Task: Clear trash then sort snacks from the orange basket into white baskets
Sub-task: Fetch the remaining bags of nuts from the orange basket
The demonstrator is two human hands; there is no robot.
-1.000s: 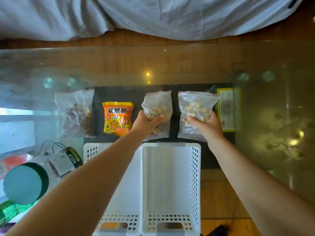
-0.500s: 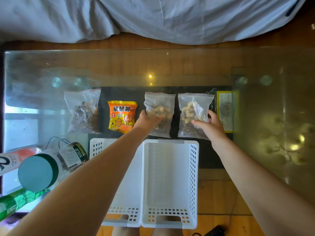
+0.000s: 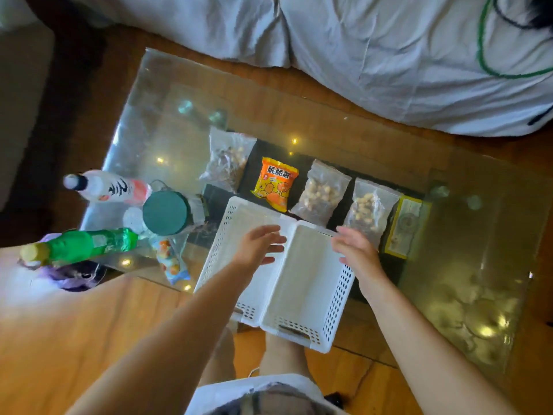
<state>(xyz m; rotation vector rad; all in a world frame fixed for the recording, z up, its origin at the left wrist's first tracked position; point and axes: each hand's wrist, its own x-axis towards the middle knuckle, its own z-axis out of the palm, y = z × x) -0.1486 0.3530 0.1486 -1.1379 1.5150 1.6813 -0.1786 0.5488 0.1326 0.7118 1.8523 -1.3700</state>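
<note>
Two empty white baskets stand side by side at the near edge of the glass table, the left one (image 3: 223,244) and the right one (image 3: 311,295). My left hand (image 3: 260,245) hovers open over the left basket. My right hand (image 3: 356,253) is open at the right basket's far right rim. Beyond the baskets lie, in a row, a clear bag of dark nuts (image 3: 227,161), an orange snack packet (image 3: 275,182), a clear bag of pale nuts (image 3: 321,193) and another clear bag of nuts (image 3: 369,208). No orange basket is in view.
At the table's left end stand a white bottle (image 3: 110,187), a green bottle (image 3: 80,244) and a green-lidded jar (image 3: 166,212). A small colourful packet (image 3: 170,260) lies near them. A yellow-edged card (image 3: 407,226) lies right of the bags. A grey-sheeted bed (image 3: 389,55) is beyond the table.
Both hands have let go of the two nut bags and drawn back to the white baskets. The camera has pulled back and tilted, showing more of the table's left end.
</note>
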